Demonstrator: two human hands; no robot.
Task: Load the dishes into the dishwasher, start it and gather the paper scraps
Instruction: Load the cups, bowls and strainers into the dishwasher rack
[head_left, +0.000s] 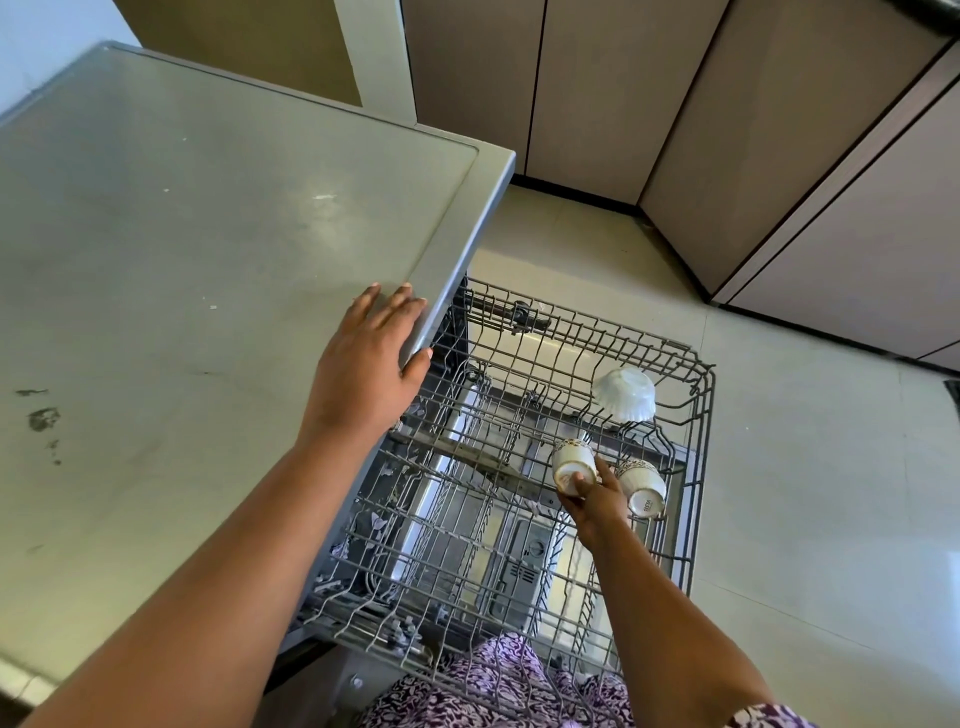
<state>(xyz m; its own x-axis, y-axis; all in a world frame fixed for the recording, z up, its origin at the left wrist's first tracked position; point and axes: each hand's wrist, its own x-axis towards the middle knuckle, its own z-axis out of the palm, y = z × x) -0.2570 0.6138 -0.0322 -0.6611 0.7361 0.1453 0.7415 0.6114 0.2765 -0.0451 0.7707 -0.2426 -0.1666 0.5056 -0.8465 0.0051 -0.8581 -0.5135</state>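
Cup (573, 466): upside down in the rack (698, 415), gripped by the right hand (597, 499).
Second cup (641, 486): just beside it, inverted.
Bowl (625, 393): inverted, farther back.
Left hand (366, 364): flat, fingers spread, on the worktop (182, 260) edge.

White bowl (625, 393), gold-banded cups (573, 464)

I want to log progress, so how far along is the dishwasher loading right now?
Early stage. Done: a white fluted bowl and one patterned cup sit upside down in the pulled-out upper rack. In hand: the right hand is setting a second cup beside it, while the left hand rests on the dishwasher top. Left: the rack is mostly bare, the door is open, and no paper scraps are in view.
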